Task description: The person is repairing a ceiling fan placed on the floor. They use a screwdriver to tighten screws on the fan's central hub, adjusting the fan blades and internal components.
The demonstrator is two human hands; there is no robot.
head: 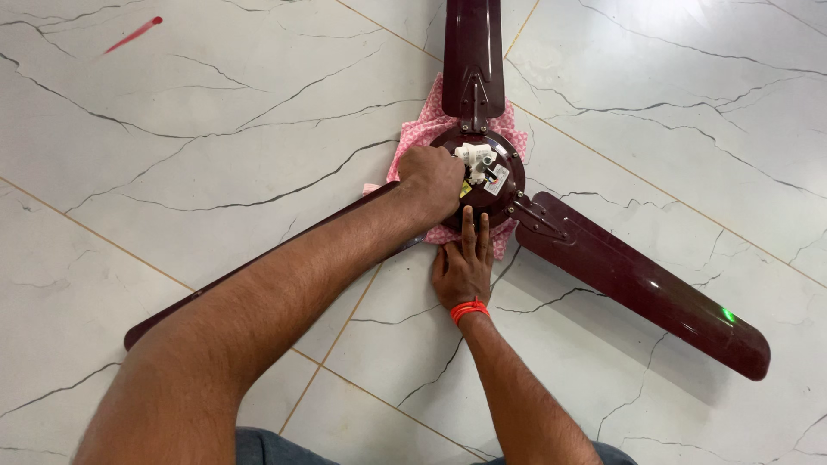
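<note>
Lay on glossy white marble-veined floor tiles (pixel 215 129): maroon three-bladed ceiling fan (pixel 620 267) over pink patterned cloth (pixel 422 129). Left hand (pixel 431 179) fisted on hub; right hand (pixel 465 263) flat, fingers extended, gripped nothing.

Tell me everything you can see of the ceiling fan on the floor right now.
The ceiling fan lies flat on a pink patterned cloth on the marble-look floor. It is glossy maroon, apparently metal, with three long blades radiating from a round motor hub. White wiring parts and a label sit at the hub's centre. The left hand grips the hub's left edge; the right hand presses flat against its near edge.
</note>
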